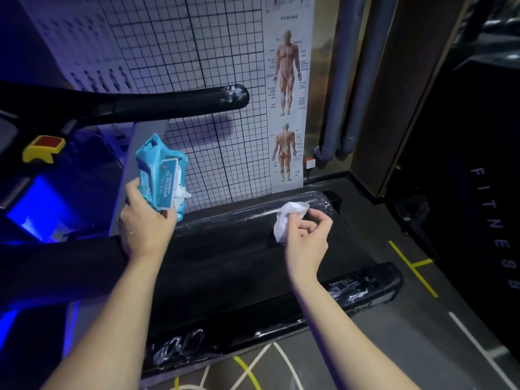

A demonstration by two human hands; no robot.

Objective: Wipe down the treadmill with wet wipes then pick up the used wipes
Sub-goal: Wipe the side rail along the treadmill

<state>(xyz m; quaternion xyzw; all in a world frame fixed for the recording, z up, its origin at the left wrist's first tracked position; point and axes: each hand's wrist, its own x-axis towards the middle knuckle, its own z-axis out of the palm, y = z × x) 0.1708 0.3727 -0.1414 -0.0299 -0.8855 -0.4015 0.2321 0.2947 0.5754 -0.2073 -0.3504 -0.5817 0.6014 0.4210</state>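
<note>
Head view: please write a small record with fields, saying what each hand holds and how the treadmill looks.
left hand: grips a blue plastic pack of wet wipes, one wipe sticking out
right hand: pinches a crumpled white wipe at the far rail; contact unclear
black treadmill: white streaks on both side rails
wall: gridded white chart, muscle anatomy poster

1. The left hand (146,223) and forearm are being shown bare from the grip back to the frame's edge.
2. The right hand (308,235) and forearm are being shown bare likewise.
3. A pale fleck is being seen at the wrist behind the left grip.
</note>
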